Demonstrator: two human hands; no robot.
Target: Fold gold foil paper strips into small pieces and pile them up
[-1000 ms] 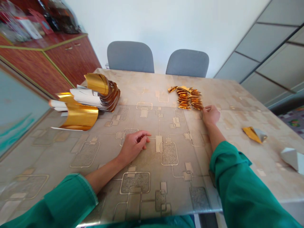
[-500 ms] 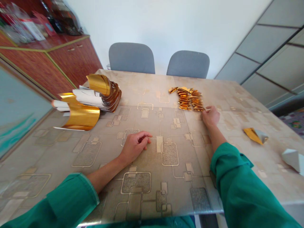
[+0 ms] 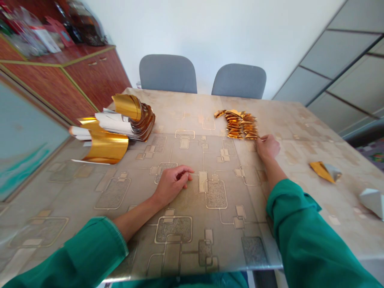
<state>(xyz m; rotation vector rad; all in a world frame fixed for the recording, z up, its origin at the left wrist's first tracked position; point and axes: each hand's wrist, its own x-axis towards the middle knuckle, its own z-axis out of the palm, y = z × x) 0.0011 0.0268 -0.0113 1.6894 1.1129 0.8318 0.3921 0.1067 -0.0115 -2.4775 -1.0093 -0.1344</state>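
Gold folded pieces (image 3: 237,124), two rows: two o'clock from view centre. Right hand (image 3: 268,146), three o'clock: fingertips at the row's near corner; cannot tell whether gripping. Left hand (image 3: 172,182), seven o'clock: half-curled, empty. Light fingertip pressure should spare creases.

The head view has turned slightly left, placing the cabinet (image 3: 97,78), gold sheets (image 3: 110,147) and folded gold pieces (image 3: 235,125) slightly farther right in frame.

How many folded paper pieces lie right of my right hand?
2: a gold and grey folded paper piece nearer your right hand, and a pale grey folded piece at the picture's right edge. More may be out of view.
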